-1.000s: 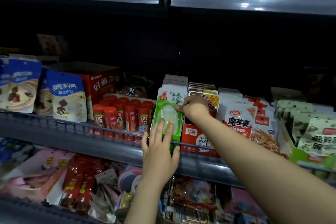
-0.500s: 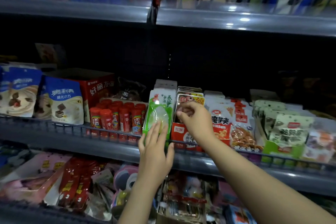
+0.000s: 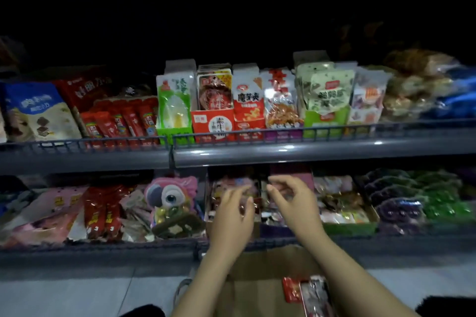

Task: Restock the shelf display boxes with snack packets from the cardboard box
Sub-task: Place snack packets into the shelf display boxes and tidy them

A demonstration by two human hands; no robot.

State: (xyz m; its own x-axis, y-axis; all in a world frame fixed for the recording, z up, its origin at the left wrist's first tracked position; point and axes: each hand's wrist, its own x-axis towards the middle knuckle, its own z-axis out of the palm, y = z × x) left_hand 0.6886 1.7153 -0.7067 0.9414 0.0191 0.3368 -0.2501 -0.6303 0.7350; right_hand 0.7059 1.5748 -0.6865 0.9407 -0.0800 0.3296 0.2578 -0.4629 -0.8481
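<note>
Dim shelves [image 3: 283, 154] hold snack boxes [image 3: 213, 125] above the loose, empty fingers of both hands. Left hand [image 3: 233, 216] and right hand [image 3: 293, 201] hover over a cardboard box [image 3: 260, 280] holding packets [image 3: 306, 293].

1 head-worn view only, nothing shared with another. Faces forward and slightly down at 2 shelf tiers [image 3: 309, 152], close in. Both forearms enter from the bottom edge. Cardboard box [image 3: 260, 278] directly below, at the frame's foot. Wide-angle bend at the edges.

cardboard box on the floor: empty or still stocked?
Still stocked: red packets lie inside the open cardboard box. How many, cannot tell.
</note>
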